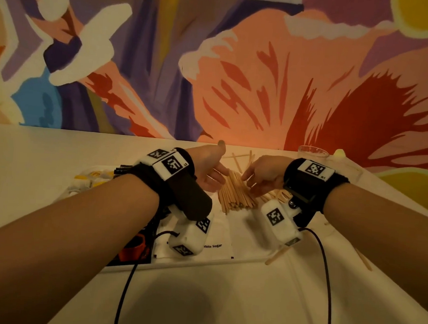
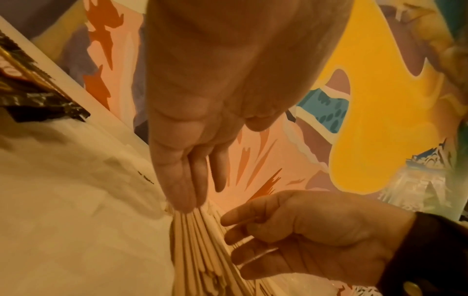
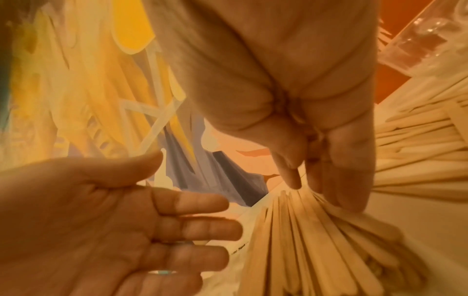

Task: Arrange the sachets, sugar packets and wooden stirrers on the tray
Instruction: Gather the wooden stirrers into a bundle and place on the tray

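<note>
Stirrers are being squared on the tray, long axis running away from the body, flanked by both hands: left flat, right loosely curled on them.

Matt pale wooden stirrers, paper sugar packets

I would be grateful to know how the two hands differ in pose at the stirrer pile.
The left hand is flat and straight-fingered, set edge-on against the pile's left side; the right hand is arched, its bent fingers resting on top. Both touch the wooden stirrers, and neither plainly grips any.
</note>
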`<action>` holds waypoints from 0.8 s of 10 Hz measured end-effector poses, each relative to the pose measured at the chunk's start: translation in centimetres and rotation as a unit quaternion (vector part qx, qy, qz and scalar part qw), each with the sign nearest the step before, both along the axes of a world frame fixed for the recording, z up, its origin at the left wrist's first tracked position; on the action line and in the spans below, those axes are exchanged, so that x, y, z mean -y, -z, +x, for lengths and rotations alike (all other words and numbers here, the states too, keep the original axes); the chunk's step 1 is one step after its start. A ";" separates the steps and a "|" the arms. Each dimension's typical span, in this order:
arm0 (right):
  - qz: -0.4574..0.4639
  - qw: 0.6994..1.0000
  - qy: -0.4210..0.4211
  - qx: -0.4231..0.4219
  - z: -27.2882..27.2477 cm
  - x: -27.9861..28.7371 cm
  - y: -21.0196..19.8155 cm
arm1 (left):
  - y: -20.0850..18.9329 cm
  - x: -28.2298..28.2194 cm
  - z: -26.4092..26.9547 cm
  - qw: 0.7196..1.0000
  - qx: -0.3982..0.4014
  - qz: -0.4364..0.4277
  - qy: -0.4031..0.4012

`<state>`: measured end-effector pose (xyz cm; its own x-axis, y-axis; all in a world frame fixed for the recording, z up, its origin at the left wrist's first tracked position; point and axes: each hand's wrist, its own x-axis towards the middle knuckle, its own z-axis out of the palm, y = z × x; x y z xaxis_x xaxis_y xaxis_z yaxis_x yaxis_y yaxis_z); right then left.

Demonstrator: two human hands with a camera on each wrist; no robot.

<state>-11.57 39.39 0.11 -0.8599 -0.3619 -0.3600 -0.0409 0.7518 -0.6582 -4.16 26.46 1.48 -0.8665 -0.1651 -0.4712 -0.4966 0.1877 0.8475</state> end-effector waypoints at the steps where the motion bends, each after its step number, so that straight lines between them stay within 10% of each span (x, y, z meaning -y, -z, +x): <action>1: -0.002 1.000 0.011 0.008 -0.1 -0.2 0.2 | 0.5 0.5 -0.1 0.999 -0.012 -0.016 -0.035; 5: 0.099 0.994 -0.004 -0.052 0.3 -1.7 0.2 | 0.4 -0.3 0.7 0.995 -0.052 0.075 -0.048; 7: 0.242 0.955 -0.152 -0.081 1.5 -1.4 1.2 | 0.2 0.4 2.2 0.974 -0.159 0.123 -0.106; 8: 0.019 0.998 0.029 0.047 2.3 -0.1 1.2 | 0.1 0.9 3.1 0.963 -0.188 0.149 -0.124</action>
<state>-9.26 39.48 -1.08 -0.8406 -0.2967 -0.4532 0.0643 0.7761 -0.6274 -1.04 25.55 1.35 -0.9366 -0.2944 -0.1898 -0.1419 -0.1765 0.9740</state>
